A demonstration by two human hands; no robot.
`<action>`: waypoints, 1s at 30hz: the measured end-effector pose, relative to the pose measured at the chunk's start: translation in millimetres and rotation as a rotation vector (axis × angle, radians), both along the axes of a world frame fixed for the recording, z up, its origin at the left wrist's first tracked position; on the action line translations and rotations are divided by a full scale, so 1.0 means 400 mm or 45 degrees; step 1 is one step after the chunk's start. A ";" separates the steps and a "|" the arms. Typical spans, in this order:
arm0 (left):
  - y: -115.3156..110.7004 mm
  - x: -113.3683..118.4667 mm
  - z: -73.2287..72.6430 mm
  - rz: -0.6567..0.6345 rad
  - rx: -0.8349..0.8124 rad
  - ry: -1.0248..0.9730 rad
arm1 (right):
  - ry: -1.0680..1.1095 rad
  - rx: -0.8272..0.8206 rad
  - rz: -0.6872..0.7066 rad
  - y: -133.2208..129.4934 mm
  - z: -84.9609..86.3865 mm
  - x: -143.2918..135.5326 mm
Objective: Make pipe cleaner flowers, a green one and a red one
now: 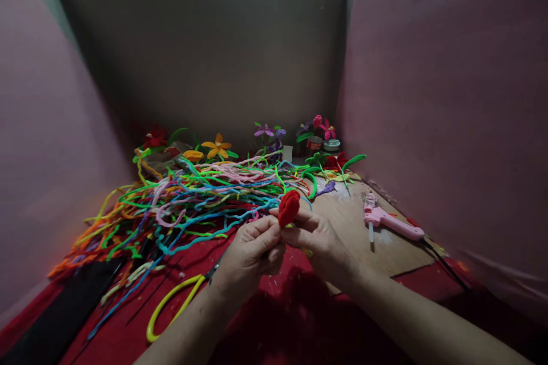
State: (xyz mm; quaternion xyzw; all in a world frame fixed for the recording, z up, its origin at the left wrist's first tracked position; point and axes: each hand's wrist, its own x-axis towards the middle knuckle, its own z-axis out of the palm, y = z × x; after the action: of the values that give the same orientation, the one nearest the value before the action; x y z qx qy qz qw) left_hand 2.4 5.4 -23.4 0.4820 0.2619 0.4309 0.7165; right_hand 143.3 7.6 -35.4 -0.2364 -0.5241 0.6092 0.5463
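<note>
A red pipe-cleaner flower [289, 208], its fuzzy petals curled into a bud, is held up between both hands over the red cloth. My left hand [261, 242] pinches its base from the left, with the fingers curled in. From the right, my right hand [317, 239] grips the flower's lower side between thumb and fingers. A little yellow shows beneath the right fingers; what it is I cannot make out. Under my left wrist lie scissors with yellow handles [175, 305], their blades partly hidden by the hand.
A large heap of coloured pipe cleaners [205, 199] spreads across the left and middle. At right, a pink glue gun [391, 221] with a cord rests on a brown board [342, 222]. Finished-looking flowers, including an orange flower [217, 146], stand along the back wall.
</note>
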 end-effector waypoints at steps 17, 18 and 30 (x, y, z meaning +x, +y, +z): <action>0.010 -0.017 0.024 0.171 0.200 0.421 | -0.499 0.850 -0.732 -0.027 0.095 0.061; 0.009 -0.016 0.024 0.171 0.196 0.432 | -0.546 0.905 -0.729 -0.027 0.102 0.060; 0.010 -0.016 0.025 0.138 0.140 0.401 | -0.686 0.963 -0.764 -0.009 0.102 0.068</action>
State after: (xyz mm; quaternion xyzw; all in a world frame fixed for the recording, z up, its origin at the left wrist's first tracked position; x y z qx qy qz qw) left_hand -4.0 9.6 -13.4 0.5672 0.3725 0.4019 0.6148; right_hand 170.5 4.2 5.4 -0.3102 -0.7373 0.1139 0.5892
